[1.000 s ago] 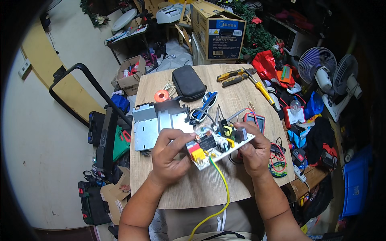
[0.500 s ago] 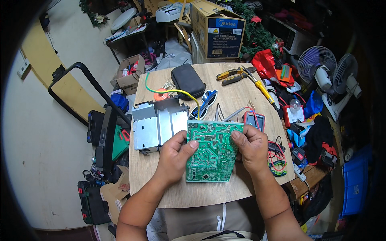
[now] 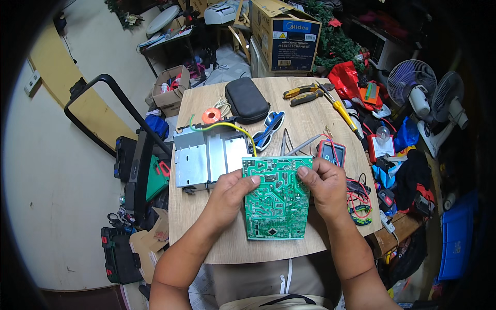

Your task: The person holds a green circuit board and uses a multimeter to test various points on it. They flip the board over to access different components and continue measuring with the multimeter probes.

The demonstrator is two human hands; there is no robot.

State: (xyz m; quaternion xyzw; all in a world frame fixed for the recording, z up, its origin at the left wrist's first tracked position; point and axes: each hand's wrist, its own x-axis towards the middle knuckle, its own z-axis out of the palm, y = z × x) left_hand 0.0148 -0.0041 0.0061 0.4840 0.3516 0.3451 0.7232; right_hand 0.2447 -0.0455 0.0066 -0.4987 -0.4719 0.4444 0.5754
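A green circuit board (image 3: pixel 277 206) is held up over the near part of the table, its soldered trace side toward me. My left hand (image 3: pixel 227 196) grips its left edge, thumb on the face. On the opposite edge, my right hand (image 3: pixel 326 187) pinches the board near the upper corner, thumb flat on it. From behind the board's top rises a yellow-green wire (image 3: pixel 230 124), looping left over a metal housing (image 3: pixel 206 161). Beyond the right hand lies a red multimeter (image 3: pixel 331 153), with a grey probe (image 3: pixel 305 144) beside it. The board's other side is hidden.
The wooden table (image 3: pixel 206 250) also carries a black zip case (image 3: pixel 246 100), an orange spool (image 3: pixel 211 115), sunglasses (image 3: pixel 269 130), pliers (image 3: pixel 304 95) and a yellow soldering iron (image 3: pixel 341 111). Coiled red leads (image 3: pixel 359 199) lie by the right edge. Two fans (image 3: pixel 413 85) stand beyond.
The board has turned slightly, its lower edge swinging right and nearer to me. Both hands keep their hold. The view has shifted a little, and the wire's loop sits lower.
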